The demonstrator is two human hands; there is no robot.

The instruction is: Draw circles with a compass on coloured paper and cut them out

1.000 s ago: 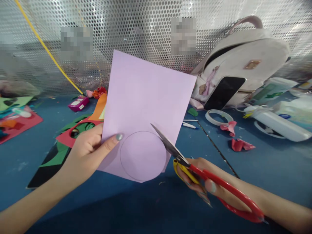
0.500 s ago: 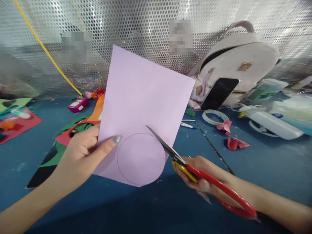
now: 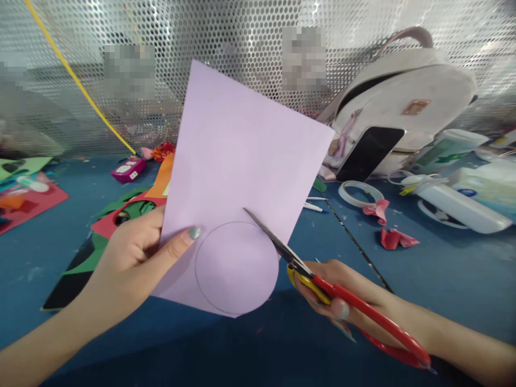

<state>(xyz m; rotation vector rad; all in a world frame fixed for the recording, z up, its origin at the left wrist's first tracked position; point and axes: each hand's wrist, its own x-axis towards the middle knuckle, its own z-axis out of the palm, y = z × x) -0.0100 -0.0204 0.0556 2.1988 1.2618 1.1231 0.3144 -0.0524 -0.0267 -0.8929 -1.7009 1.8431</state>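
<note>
A sheet of light purple paper (image 3: 245, 156) is held up in the middle, with a circle outlined near its lower edge; its right side follows the circle's curve. My left hand (image 3: 141, 258) pinches the sheet's lower left side, thumb in front and the fingers mostly hidden behind. My right hand (image 3: 342, 301) is closed around red-handled scissors (image 3: 374, 312) and a smaller yellow-handled pair (image 3: 318, 290). The dark blades lie over the circle's upper right edge, tip pointing up and left.
Behind stands a perforated metal screen (image 3: 242, 32). A white backpack (image 3: 407, 91) with a black phone (image 3: 371, 153) leaning on it is at the back right, near a tape roll (image 3: 360, 193). Coloured paper scraps (image 3: 76, 263) and a purple box (image 3: 129, 170) lie left.
The sheet's top has shifted slightly up and right in view, and its bottom corner sits a little lower. My right hand and the scissors have shifted slightly right. Both grips are unchanged.
</note>
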